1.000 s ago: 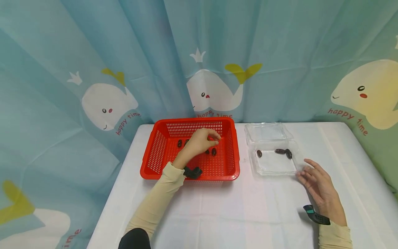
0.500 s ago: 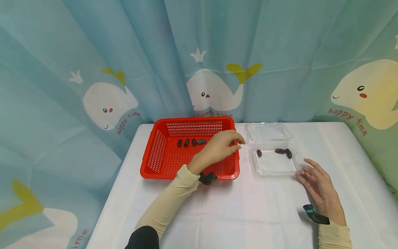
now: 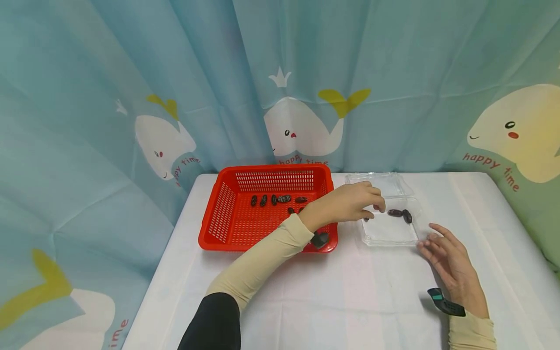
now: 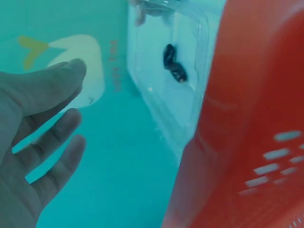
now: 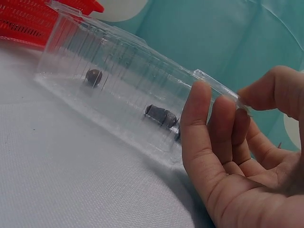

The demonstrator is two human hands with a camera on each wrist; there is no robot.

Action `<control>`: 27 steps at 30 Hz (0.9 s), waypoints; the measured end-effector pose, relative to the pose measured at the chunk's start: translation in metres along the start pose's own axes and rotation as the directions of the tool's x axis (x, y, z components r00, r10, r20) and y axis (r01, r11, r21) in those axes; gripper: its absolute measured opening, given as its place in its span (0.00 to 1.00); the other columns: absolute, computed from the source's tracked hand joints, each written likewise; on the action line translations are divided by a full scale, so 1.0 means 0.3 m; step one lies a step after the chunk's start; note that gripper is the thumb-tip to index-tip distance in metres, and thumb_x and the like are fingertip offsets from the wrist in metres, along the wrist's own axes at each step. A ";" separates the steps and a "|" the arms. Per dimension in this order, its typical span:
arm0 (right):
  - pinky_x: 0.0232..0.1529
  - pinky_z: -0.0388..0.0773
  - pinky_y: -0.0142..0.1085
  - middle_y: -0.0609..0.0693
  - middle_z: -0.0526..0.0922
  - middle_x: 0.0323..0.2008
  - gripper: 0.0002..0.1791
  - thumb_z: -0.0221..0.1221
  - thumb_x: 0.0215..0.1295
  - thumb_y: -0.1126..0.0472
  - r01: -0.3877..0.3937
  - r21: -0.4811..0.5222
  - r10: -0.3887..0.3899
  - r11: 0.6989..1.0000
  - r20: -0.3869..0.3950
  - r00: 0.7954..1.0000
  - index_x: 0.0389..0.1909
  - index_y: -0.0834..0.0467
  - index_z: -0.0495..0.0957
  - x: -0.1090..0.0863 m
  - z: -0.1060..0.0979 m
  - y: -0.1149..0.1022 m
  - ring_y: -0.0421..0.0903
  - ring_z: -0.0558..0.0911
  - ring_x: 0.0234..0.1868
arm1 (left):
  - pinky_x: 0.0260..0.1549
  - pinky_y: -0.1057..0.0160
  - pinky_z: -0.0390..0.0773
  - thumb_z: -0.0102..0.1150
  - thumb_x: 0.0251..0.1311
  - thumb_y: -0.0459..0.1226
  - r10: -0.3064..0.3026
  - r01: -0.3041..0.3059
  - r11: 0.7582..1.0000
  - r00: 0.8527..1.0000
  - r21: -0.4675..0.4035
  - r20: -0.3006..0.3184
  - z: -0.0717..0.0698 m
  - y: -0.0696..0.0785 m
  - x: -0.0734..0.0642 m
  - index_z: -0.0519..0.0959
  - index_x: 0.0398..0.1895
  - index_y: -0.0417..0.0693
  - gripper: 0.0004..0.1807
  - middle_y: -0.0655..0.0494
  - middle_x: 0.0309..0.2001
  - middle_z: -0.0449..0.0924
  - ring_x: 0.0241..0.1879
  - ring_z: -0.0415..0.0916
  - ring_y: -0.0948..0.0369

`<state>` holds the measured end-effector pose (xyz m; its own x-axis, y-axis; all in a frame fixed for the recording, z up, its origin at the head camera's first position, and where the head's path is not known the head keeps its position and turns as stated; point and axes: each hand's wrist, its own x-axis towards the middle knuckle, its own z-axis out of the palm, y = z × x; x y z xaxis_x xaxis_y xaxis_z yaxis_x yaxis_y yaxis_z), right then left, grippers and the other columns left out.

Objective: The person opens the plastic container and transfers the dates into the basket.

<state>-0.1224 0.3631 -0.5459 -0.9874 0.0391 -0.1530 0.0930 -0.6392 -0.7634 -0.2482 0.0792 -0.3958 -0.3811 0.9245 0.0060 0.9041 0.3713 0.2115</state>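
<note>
A red plastic basket (image 3: pixel 262 245) holds several dark dates (image 3: pixel 273 200) along its far side. To its right stands a clear plastic container (image 3: pixel 389 233) with its lid (image 3: pixel 376 183) folded back and dates (image 3: pixel 395 213) inside. My left hand (image 3: pixel 358 204) reaches across the basket's right rim and hovers over the container's left part, fingers bent downward. In the left wrist view the left hand (image 4: pixel 38 142) shows loosely spread fingers with nothing between them, above the container (image 4: pixel 156 95). My right hand (image 3: pixel 446 255) lies flat, its straight fingers (image 5: pixel 223 156) touching the container's near right rim (image 5: pixel 209 80).
A white cloth covers the table (image 3: pixel 332 291). A blue curtain printed with whales (image 3: pixel 302 131) hangs right behind the table's far edge. The basket (image 5: pixel 28 19) sits close against the container's left side. Bare cloth lies in front of both.
My left hand has left the basket and travelled right, over its rim, to above the container. The right hand has stayed at the container's corner.
</note>
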 end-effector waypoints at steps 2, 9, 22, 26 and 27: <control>0.46 0.88 0.35 0.48 0.81 0.42 0.20 0.47 0.79 0.73 -0.002 0.003 0.002 1.000 0.000 1.000 0.59 0.52 0.81 0.000 -0.001 -0.001 0.41 0.86 0.39 | 0.54 0.74 0.72 0.68 0.69 0.40 0.015 -0.015 1.000 0.999 -0.008 0.042 0.008 -0.013 0.034 0.85 0.55 0.57 0.13 0.62 0.52 0.84 0.55 0.74 0.65; 0.46 0.88 0.35 0.48 0.81 0.41 0.20 0.47 0.79 0.72 -0.008 0.005 0.008 1.000 -0.002 1.000 0.60 0.52 0.81 -0.001 -0.004 -0.007 0.41 0.86 0.39 | 0.53 0.71 0.73 0.70 0.66 0.38 -0.024 0.029 0.999 0.983 -0.023 0.183 0.031 -0.060 0.129 0.84 0.57 0.54 0.16 0.58 0.54 0.84 0.55 0.76 0.62; 0.45 0.88 0.35 0.49 0.81 0.41 0.21 0.46 0.79 0.74 0.015 0.019 -0.015 1.000 0.034 0.999 0.59 0.53 0.81 -0.004 -0.004 -0.001 0.42 0.86 0.39 | 0.47 0.69 0.73 0.74 0.61 0.38 -0.127 0.110 0.991 0.960 0.081 0.251 0.075 -0.087 0.205 0.88 0.51 0.56 0.15 0.58 0.55 0.84 0.54 0.70 0.62; 0.45 0.88 0.36 0.49 0.82 0.41 0.21 0.46 0.79 0.73 0.008 0.025 -0.009 1.000 0.036 0.999 0.59 0.53 0.81 -0.003 -0.005 -0.001 0.42 0.86 0.39 | 0.48 0.68 0.76 0.75 0.61 0.38 -0.210 0.178 0.975 0.937 0.135 0.280 0.071 -0.070 0.208 0.89 0.49 0.60 0.14 0.59 0.59 0.81 0.58 0.68 0.61; 0.45 0.88 0.36 0.49 0.82 0.41 0.21 0.46 0.79 0.73 0.006 0.025 -0.007 1.000 0.036 0.999 0.59 0.53 0.81 -0.003 -0.006 -0.001 0.42 0.86 0.39 | 0.49 0.67 0.76 0.74 0.61 0.38 -0.234 0.198 0.969 0.928 0.148 0.290 0.068 -0.066 0.207 0.89 0.49 0.62 0.14 0.59 0.60 0.79 0.59 0.67 0.60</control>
<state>-0.1212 0.3645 -0.5466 -0.9920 0.0165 -0.1249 0.0833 -0.6579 -0.7485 -0.2859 0.1311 -0.4195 -0.5093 0.7960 -0.3272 0.8290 0.5558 0.0617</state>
